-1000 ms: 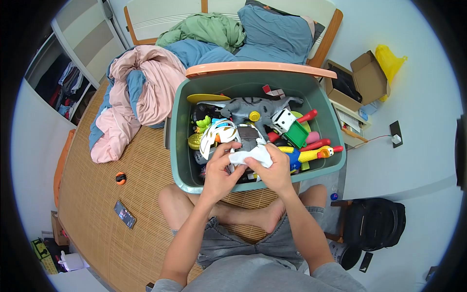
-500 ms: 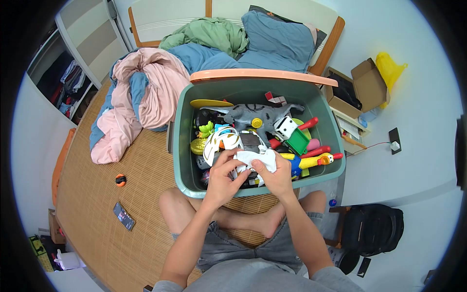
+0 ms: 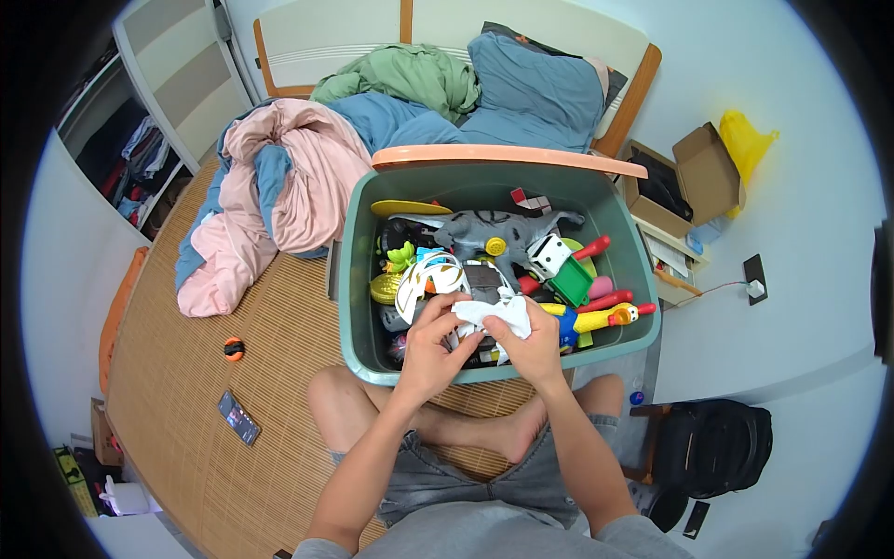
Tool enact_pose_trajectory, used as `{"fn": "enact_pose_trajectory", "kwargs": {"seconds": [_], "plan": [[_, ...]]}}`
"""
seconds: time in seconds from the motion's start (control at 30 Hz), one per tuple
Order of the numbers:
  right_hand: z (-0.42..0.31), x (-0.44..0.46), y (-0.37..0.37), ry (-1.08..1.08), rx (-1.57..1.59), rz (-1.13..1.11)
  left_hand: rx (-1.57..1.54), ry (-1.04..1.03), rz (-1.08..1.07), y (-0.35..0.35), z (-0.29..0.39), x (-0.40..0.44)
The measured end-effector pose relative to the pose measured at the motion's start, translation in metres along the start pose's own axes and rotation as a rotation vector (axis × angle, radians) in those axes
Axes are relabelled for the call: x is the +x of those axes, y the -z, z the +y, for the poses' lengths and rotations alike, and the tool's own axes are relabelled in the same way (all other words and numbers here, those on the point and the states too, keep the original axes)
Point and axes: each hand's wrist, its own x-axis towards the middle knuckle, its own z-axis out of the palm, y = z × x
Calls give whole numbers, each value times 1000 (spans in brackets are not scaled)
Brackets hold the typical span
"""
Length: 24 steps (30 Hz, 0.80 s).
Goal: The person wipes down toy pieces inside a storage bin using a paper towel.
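Above the near side of a green toy bin (image 3: 358,307), my left hand (image 3: 434,347) and my right hand (image 3: 526,343) pinch a crumpled white wipe or tissue (image 3: 492,313) between them. Whether something small is inside its folds is hidden. Just behind it lies a white mask with gold lines (image 3: 430,279). A dark grey block-like toy (image 3: 484,276) sits partly beneath my fingers. To the right of my right hand is a yellow rubber chicken (image 3: 596,320) in blue. Farther back are a grey tiger figure (image 3: 494,228) and a green and white toy truck (image 3: 559,265).
The bin stands on a woven mat (image 3: 186,391) in front of my crossed legs. A phone (image 3: 239,418) and a small orange-black object (image 3: 234,349) lie to the left. Pink bedding (image 3: 289,168) is heaped behind, an open cardboard box (image 3: 703,177) stands right, near a black backpack (image 3: 712,445).
The white wipe or tissue is bunched a little differently between my fingers. Both hands keep their grip on it, and the whole view has shifted slightly.
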Motion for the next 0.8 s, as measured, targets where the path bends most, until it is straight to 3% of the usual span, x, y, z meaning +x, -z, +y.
{"fn": "enact_pose_trajectory", "kwargs": {"seconds": [0.2,0.27,0.37,0.7,0.8], "plan": [[-6,1,4,68,-103,-81,-94,138,-38,1,-1,-1],[-1,0,3,31,-85,-57,-26,-18,0,0,-4,0],[1,-1,-2,-8,-17,0,2,-53,18,-2,-8,0],[-6,1,4,106,-128,-79,-63,83,-10,0,-3,-1],[0,1,2,9,-46,-20,-3,18,-9,0,-1,1]]}}
